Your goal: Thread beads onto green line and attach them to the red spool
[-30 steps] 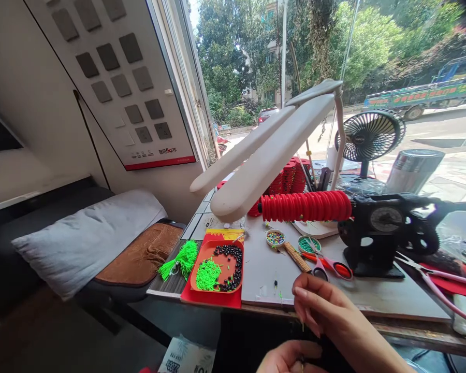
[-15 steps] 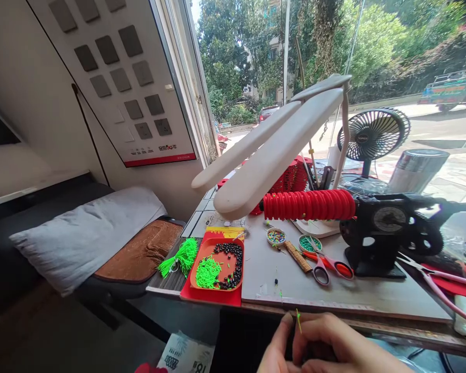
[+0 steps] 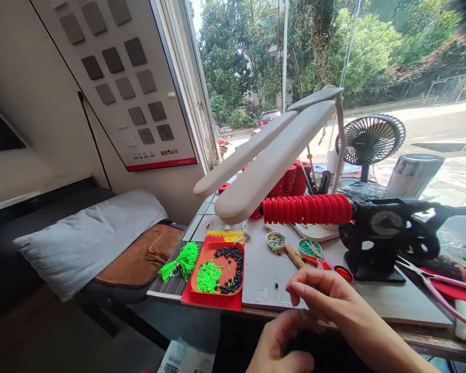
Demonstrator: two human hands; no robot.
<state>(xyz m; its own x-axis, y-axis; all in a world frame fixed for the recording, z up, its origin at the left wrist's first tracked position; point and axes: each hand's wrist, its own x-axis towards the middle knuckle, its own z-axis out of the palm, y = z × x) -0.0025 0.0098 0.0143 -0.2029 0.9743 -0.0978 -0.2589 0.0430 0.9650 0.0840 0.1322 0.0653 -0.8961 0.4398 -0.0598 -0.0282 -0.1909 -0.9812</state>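
Both hands are close together at the table's front edge. My left hand, lower in the view, has its fingers curled inward; anything inside them is hidden. Just above and to its right, my right hand has thumb and fingers drawn together; whatever sits at the tips is too small to make out. Near those fingertips, a black bead with a thin stem lies on the board. To the left is an orange tray containing short green tubes and black beads. A green bundle of strands lies beside it.
Behind the hands are dishes of coloured beads and green beads, a woven strip and scissors. A black winding device carries a red ribbed roll. A white lamp hangs above. Pliers lie right.
My right hand has risen and moved away from the left, now over the board's edge by the scissors. The small green piece seen at the fingertips before is out of sight.
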